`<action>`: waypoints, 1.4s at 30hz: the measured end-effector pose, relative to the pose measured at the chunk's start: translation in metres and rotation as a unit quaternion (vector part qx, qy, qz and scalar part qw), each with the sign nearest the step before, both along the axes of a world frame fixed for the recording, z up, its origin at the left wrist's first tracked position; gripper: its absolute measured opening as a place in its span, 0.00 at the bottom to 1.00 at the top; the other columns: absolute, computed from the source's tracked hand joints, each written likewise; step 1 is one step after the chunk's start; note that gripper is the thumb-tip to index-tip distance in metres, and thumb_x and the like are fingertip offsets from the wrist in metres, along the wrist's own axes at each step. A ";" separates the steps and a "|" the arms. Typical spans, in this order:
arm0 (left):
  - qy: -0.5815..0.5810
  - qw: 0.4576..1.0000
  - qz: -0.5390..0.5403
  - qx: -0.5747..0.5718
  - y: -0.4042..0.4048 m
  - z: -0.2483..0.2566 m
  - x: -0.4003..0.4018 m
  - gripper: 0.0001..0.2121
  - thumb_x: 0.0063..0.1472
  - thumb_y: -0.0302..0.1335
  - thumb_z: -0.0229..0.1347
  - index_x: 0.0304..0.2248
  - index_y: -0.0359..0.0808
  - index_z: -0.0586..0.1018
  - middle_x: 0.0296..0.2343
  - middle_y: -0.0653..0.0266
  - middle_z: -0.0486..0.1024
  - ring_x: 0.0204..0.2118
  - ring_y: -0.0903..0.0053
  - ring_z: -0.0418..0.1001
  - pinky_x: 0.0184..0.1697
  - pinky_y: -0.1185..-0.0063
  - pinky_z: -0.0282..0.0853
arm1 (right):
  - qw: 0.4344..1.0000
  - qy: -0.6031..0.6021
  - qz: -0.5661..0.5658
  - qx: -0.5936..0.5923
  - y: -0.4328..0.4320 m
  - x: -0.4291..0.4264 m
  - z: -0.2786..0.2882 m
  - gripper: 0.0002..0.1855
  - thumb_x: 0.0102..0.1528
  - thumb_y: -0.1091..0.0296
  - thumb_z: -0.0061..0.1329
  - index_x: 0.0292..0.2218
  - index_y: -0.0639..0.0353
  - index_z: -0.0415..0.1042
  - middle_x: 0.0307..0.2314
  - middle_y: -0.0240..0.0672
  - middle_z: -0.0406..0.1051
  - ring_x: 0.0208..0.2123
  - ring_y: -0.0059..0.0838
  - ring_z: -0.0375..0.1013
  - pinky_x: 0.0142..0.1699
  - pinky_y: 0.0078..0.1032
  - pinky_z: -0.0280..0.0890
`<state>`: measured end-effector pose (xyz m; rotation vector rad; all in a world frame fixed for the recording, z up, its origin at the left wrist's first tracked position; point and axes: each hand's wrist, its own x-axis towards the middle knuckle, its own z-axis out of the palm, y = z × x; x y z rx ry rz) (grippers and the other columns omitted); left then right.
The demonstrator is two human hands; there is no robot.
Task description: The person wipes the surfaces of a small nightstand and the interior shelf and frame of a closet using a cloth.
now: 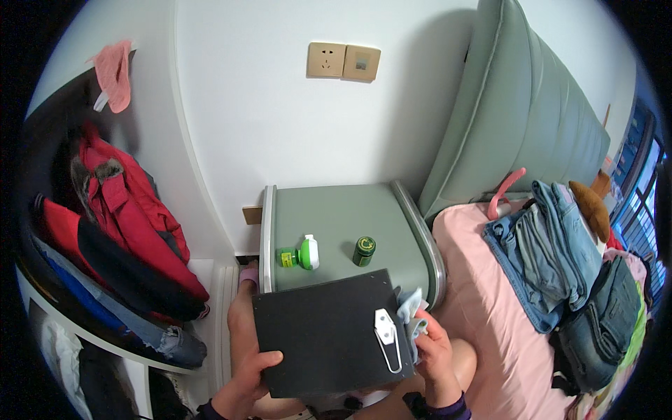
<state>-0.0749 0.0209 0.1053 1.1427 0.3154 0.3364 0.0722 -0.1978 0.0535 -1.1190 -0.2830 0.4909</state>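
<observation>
A flat black board with a white metal stand bracket point(387, 336), looking like the back of a picture frame point(325, 336), is tilted over my lap. My left hand point(249, 375) grips its lower left corner, thumb on the black face. At the board's right edge, my right hand point(433, 346) holds a crumpled light-blue cloth point(412, 310) against it. Beyond the board, on the green nightstand point(336, 210), a small green bottle with a green and white top point(302, 254) lies on its side. A dark green jar point(364, 251) stands upright to its right.
On the right, a bed with a pink sheet point(472, 294) bears folded jeans point(551, 252) and a pink-handled object point(506, 194). A padded green headboard point(525, 105) rises behind. Clothes, including a red coat point(136, 199), hang in the open wardrobe at left. Wall sockets point(326, 60) are above the nightstand.
</observation>
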 end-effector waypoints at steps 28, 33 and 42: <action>-0.047 0.998 0.038 -0.030 0.026 -0.008 0.034 0.29 0.49 0.28 0.49 0.50 0.29 0.55 0.42 0.52 0.64 0.42 0.65 0.67 0.45 0.72 0.66 | 0.997 -0.022 0.045 0.059 -0.002 0.011 0.007 0.23 0.53 0.77 0.38 0.52 0.64 0.56 0.40 0.35 0.66 0.41 0.27 0.67 0.46 0.26 0.61; -0.089 0.996 0.024 -0.019 0.030 0.004 0.072 0.26 0.52 0.29 0.48 0.49 0.30 0.57 0.42 0.54 0.65 0.42 0.66 0.67 0.45 0.72 0.66 | 0.981 0.080 0.037 0.173 0.025 0.037 0.020 0.31 0.52 0.71 0.45 0.54 0.57 0.47 0.41 0.34 0.64 0.38 0.29 0.68 0.45 0.34 0.65; -0.071 0.993 -0.048 0.077 0.094 0.032 0.157 0.23 0.53 0.28 0.50 0.47 0.30 0.61 0.41 0.58 0.68 0.41 0.70 0.69 0.45 0.74 0.65 | 0.997 0.008 -0.012 0.069 0.077 0.137 0.075 0.30 0.47 0.72 0.53 0.50 0.57 0.54 0.33 0.30 0.65 0.35 0.23 0.68 0.37 0.30 0.70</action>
